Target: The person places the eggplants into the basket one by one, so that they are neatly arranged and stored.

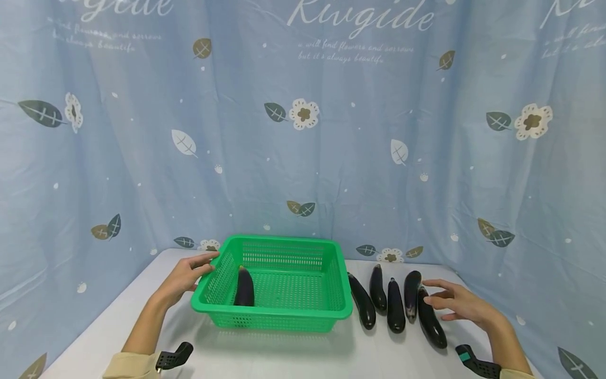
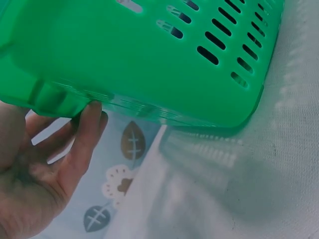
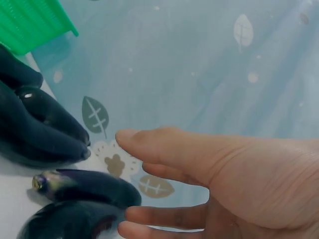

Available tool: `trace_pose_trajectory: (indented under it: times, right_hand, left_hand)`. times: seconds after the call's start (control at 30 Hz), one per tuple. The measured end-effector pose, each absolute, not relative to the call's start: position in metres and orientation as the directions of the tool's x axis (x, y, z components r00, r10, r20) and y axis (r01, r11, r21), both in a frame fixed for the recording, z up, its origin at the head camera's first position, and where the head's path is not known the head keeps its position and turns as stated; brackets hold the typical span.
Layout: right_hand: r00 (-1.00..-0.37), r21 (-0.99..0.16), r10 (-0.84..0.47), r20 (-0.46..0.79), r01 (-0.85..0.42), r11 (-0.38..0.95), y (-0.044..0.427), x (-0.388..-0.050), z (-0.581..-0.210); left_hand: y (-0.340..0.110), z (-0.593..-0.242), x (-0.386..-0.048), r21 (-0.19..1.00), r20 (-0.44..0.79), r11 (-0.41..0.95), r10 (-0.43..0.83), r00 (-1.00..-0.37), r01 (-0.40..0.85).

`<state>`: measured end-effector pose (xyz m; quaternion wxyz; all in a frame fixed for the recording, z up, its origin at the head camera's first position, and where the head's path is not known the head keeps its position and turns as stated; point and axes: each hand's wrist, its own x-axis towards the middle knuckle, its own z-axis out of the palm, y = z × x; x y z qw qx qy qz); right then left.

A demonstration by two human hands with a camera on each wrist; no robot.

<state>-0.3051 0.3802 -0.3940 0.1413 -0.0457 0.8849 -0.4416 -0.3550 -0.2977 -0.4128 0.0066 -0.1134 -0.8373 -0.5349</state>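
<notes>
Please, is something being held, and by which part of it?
Left hand touches the green basket at its left rim; gripping cannot be told. Right hand holds nothing.

The right hand [image 3: 244, 184] hangs beside dark eggplants [image 3: 89, 186], perhaps touching one, a green basket [image 3: 35, 22] at upper left.

Soft, even light, faint shadow [image 1: 284, 343] below the basket [image 1: 274, 321]
</notes>
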Motion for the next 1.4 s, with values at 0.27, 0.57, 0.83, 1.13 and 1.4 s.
trace_pose_trajectory:
  times: [0.27, 0.57, 0.83, 1.13, 1.4]
  right_hand:
    - [-0.937, -0.788, -0.238, -0.256, 0.060, 0.612, 0.392, -0.306, -0.398]
    - [-0.930, -0.762, -0.199, -0.310, 0.117, 0.637, 0.395, -0.307, -0.407]
    - [-0.926, -0.751, -0.182, -0.330, 0.141, 0.645, 0.394, -0.306, -0.414]
    - [-0.923, -0.746, -0.165, -0.349, 0.167, 0.645, 0.391, -0.309, -0.420]
    - [-0.921, -0.736, -0.146, -0.360, 0.185, 0.651, 0.388, -0.310, -0.421]
  left_hand:
    - [-0.298, -0.408, -0.355, 0.893, 0.108, 0.411, 0.195, -0.975, 0.182]
    - [-0.297, -0.409, -0.358, 0.916, 0.088, 0.369, 0.202, -0.975, 0.159]
    - [-0.297, -0.410, -0.358, 0.924, 0.078, 0.354, 0.199, -0.977, 0.145]
    - [-0.298, -0.412, -0.356, 0.926, 0.072, 0.351, 0.192, -0.979, 0.137]
    - [-0.299, -0.413, -0.354, 0.929, 0.070, 0.346, 0.186, -0.980, 0.132]
